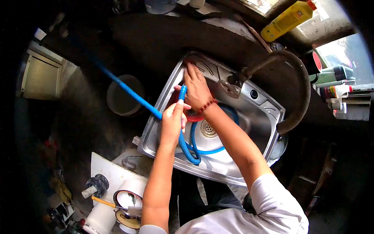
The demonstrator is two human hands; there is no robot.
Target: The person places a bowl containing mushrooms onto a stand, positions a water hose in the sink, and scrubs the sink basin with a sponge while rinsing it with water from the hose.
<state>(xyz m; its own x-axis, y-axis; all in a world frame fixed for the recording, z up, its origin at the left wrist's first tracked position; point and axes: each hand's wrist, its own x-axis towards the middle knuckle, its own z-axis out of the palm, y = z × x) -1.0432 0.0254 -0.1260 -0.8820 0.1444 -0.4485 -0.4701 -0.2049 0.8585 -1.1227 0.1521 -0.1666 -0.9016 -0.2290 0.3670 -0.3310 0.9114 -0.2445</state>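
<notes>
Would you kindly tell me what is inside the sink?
Loops of blue hose, the drain and part of a red object show inside the sink. The right hand and left hand partly hide the red object's shape.

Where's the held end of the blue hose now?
In the head view, the hose end sticks out of the left hand, near mid-picture, beside the right hand, over the left half of the sink.
</notes>
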